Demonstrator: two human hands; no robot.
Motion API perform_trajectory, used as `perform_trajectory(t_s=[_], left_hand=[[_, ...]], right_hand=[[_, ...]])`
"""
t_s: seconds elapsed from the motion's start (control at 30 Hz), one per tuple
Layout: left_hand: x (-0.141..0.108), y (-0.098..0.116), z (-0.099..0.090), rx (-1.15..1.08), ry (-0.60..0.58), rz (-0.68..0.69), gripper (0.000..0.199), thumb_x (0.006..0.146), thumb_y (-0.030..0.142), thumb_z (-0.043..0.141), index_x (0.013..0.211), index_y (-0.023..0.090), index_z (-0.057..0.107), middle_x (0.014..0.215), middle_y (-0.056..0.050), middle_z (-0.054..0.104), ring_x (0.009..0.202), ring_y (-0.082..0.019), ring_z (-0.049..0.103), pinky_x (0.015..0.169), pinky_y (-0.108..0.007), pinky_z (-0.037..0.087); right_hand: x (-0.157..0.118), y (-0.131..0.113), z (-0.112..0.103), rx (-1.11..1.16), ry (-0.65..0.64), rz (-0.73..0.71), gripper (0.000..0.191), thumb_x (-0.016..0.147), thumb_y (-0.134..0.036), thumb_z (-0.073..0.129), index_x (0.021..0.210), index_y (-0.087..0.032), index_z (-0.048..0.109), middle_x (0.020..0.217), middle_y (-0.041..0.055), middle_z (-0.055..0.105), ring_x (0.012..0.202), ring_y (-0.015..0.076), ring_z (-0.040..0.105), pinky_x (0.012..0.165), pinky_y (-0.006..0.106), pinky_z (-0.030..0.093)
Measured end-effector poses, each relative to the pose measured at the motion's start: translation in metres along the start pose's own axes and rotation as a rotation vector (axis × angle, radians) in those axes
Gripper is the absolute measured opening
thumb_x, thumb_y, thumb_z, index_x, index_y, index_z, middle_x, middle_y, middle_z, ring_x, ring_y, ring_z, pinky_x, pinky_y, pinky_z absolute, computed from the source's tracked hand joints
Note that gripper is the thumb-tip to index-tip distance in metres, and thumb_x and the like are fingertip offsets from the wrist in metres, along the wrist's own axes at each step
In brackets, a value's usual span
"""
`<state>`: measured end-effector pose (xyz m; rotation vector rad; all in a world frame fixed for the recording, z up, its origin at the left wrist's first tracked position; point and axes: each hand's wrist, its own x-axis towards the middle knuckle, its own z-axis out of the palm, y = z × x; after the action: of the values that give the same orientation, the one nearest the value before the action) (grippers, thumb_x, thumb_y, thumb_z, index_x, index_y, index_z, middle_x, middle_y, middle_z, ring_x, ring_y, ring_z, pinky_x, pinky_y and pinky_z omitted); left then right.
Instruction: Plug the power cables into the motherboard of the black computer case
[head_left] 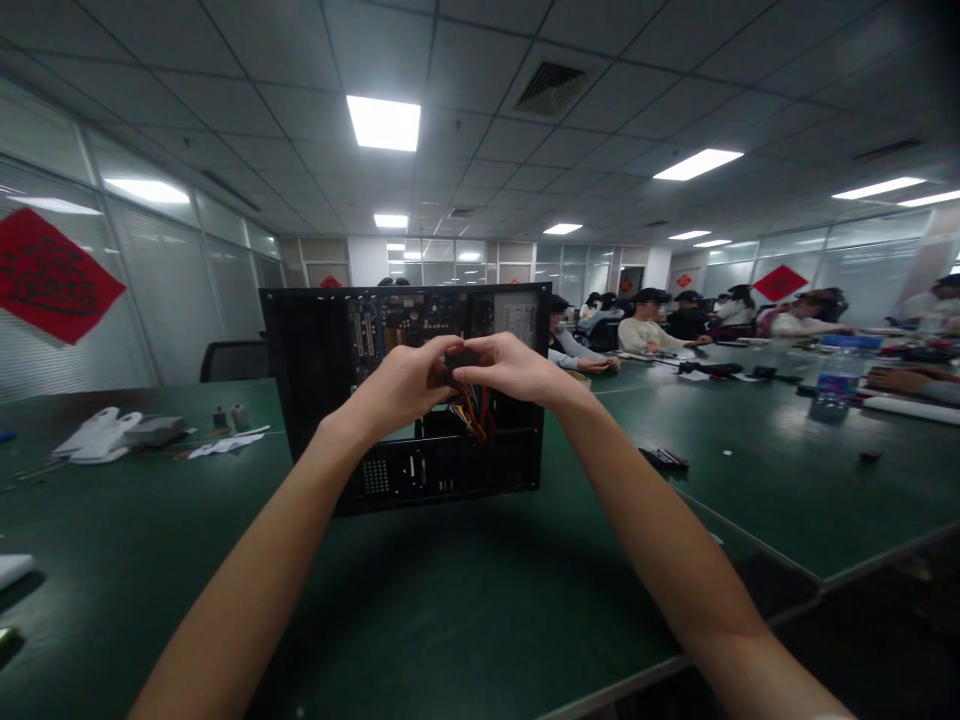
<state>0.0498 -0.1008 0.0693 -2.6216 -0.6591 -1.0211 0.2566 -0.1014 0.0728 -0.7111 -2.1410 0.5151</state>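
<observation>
An open black computer case point(315, 390) stands upright on the green table point(465, 610), its inside facing me. A circuit board point(409, 312) shows in its upper part. My left hand point(401, 388) and my right hand point(510, 368) meet in front of the case, with their fingers closed around something dark and small that I cannot make out. A bundle of coloured cables point(474, 412) hangs just below the fingers, nearest to my right hand. The fingertips partly hide what lies between them.
White objects point(97, 435) and a grey box point(155, 431) lie at the left. A black item point(664, 459) lies right of the case. People sit along the tables at the right, near a bottle point(836, 385). A chair point(231, 360) stands behind the table.
</observation>
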Motion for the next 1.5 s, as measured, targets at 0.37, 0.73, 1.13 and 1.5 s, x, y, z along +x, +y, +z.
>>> perform_trajectory(t_s=[0.37,0.73,1.13,1.5], left_hand=[[-0.006,-0.023,0.022,0.35,0.204,0.047,0.038,0.088,0.011,0.052,0.126,0.013,0.058,0.117,-0.014,0.071,0.102,-0.024,0.07,0.088,-0.035,0.056],[-0.012,-0.061,0.043,0.413,-0.103,-0.212,0.021,0.093,0.023,0.056,0.106,0.017,0.071,0.097,-0.012,0.076,0.088,-0.028,0.073,0.08,-0.036,0.057],[-0.026,-0.098,0.075,0.253,-0.254,-0.296,0.034,0.101,0.027,0.039,0.121,0.016,0.064,0.117,-0.016,0.07,0.106,-0.031,0.068,0.088,-0.04,0.053],[-0.028,-0.117,0.079,0.083,0.006,-0.442,0.026,0.086,0.021,0.063,0.11,0.014,0.072,0.103,-0.01,0.076,0.099,-0.024,0.07,0.087,-0.032,0.053]], right_hand=[[0.01,0.015,0.018,-0.305,0.357,-0.244,0.029,0.095,-0.03,0.055,0.118,-0.018,0.067,0.12,0.0107,0.067,0.112,0.023,0.061,0.102,0.04,0.048],[0.023,0.072,0.056,-0.967,0.088,-0.13,0.034,0.099,-0.011,0.036,0.126,-0.011,0.056,0.12,0.0168,0.06,0.112,0.0253,0.059,0.095,0.037,0.052],[0.024,0.129,0.042,-0.839,-0.003,0.242,0.03,0.094,-0.014,0.053,0.121,-0.014,0.066,0.121,0.0162,0.067,0.115,0.0234,0.06,0.099,0.031,0.043],[0.028,0.126,0.05,-0.926,0.105,0.164,0.025,0.095,-0.022,0.055,0.115,-0.013,0.067,0.125,0.0146,0.055,0.112,0.0229,0.055,0.093,0.03,0.045]])
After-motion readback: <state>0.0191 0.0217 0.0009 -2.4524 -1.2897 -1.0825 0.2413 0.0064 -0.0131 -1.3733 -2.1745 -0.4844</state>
